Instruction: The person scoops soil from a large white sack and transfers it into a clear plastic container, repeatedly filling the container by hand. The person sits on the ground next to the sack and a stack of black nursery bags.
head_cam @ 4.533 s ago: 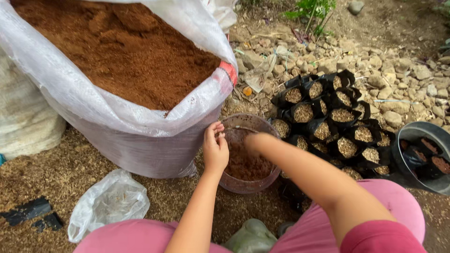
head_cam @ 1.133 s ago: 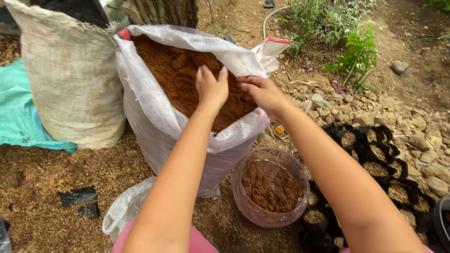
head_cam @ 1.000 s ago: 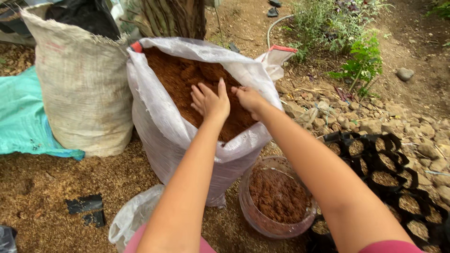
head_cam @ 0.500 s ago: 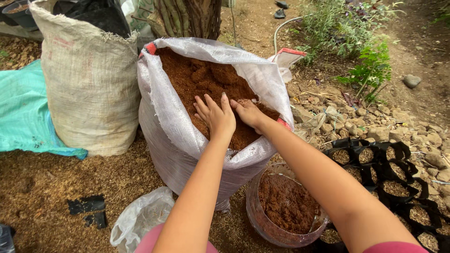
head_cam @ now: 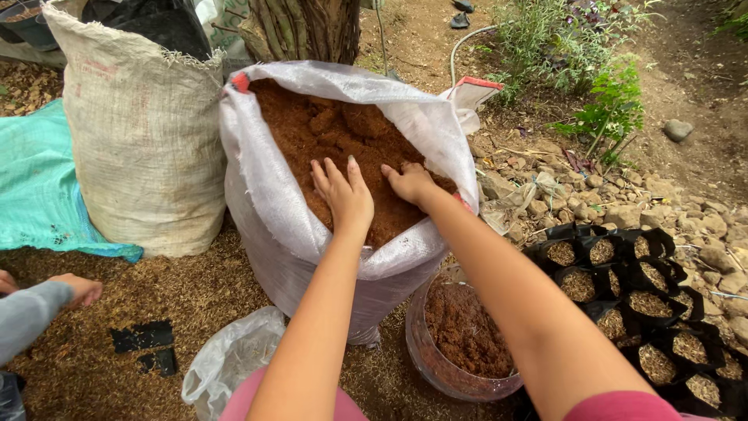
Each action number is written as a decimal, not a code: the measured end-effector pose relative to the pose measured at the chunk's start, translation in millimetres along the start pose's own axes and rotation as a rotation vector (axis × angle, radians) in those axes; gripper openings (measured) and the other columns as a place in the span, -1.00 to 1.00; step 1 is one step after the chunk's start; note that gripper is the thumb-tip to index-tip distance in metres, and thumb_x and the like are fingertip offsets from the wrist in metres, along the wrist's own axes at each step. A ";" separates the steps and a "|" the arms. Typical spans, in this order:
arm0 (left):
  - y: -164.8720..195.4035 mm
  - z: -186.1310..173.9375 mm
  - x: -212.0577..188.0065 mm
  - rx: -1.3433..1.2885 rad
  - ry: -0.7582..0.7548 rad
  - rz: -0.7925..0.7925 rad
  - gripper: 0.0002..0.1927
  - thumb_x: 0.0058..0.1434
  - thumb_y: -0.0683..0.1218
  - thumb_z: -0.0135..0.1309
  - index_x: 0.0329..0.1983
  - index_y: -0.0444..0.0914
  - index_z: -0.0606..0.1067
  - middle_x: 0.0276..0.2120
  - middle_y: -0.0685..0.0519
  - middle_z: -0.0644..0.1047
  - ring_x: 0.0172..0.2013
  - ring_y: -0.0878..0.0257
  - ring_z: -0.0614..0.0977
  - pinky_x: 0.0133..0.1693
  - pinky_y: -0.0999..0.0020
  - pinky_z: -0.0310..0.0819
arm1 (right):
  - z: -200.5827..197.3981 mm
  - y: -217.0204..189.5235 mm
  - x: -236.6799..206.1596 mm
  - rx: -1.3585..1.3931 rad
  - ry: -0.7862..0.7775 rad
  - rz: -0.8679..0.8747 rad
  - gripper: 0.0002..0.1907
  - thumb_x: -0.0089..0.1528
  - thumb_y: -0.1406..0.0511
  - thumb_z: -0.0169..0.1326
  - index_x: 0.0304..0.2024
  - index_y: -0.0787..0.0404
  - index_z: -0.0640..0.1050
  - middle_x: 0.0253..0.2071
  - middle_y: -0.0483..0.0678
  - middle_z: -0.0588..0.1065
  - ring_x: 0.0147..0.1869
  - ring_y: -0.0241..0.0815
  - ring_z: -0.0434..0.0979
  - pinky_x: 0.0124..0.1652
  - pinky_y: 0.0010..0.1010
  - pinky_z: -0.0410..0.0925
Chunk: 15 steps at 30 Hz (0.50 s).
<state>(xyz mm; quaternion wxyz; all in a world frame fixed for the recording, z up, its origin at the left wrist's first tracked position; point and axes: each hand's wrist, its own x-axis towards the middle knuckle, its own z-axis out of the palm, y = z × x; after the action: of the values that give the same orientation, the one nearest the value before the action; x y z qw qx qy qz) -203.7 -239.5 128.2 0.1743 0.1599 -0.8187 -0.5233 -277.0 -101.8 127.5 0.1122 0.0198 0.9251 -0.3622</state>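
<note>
While both hands were at the tub a few seconds ago, they now lie in the sack.
Left hand (head_cam: pixel 343 193): open, fingers spread, flat on the brown fill (head_cam: pixel 327 136), grasping nothing.
Right hand (head_cam: pixel 409 182): palm down, fingers pushed into the fill; grip unclear.
Sack (head_cam: pixel 265 195): upright, mouth open.
Tub (head_cam: pixel 460 343): below the sack, partly filled, untouched.
Meaning: more fill is being gathered, I judge.
</note>
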 end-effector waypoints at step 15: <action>-9.0 -14.3 0.6 -0.022 -0.011 0.027 -0.21 0.45 0.27 -0.42 0.52 -0.36 0.00 0.54 -0.16 -0.10 0.52 -0.06 -0.13 0.45 -0.01 -0.31 | 40.9 6.0 -39.3 -0.028 0.127 -0.291 -0.30 0.38 -0.05 -0.18 0.33 0.35 0.36 0.48 0.27 0.11 0.56 0.21 0.04 0.45 -0.17 -0.03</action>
<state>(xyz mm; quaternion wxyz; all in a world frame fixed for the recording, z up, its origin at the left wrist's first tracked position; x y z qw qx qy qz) -197.0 -254.8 125.6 0.1788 0.1439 -0.8160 -0.5306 -230.1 -123.2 103.1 0.0000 -0.0933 0.9285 -0.3595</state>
